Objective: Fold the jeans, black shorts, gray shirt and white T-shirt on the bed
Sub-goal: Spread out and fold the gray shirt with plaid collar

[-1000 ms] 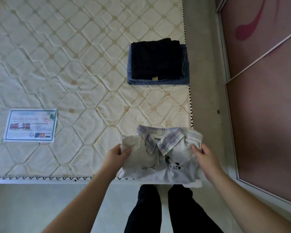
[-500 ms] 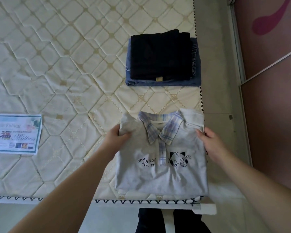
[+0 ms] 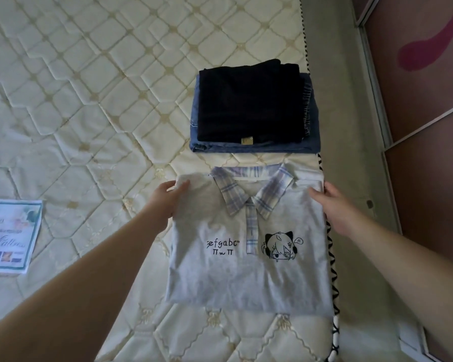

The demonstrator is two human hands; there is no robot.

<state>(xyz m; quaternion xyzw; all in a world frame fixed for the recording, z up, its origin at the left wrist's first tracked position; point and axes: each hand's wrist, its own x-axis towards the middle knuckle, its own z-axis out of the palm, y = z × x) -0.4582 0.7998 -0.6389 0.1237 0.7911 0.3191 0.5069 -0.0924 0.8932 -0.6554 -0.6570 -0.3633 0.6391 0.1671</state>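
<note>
Your gray shirt (image 3: 249, 246) lies folded and flat on the bed (image 3: 89, 105), collar up, right at the bed's right edge. Your left hand (image 3: 165, 198) grips the shirt's left shoulder, thumb curled over the fabric. Your right hand (image 3: 336, 207) sits at the right shoulder, thumb on top of the cloth, fingers along its edge and under it. Just beyond the shirt's collar, the black shorts (image 3: 249, 103) rest folded on the folded jeans (image 3: 311, 137). Well left of the shirt, a label (image 3: 9, 235) lies on the bed.
</note>
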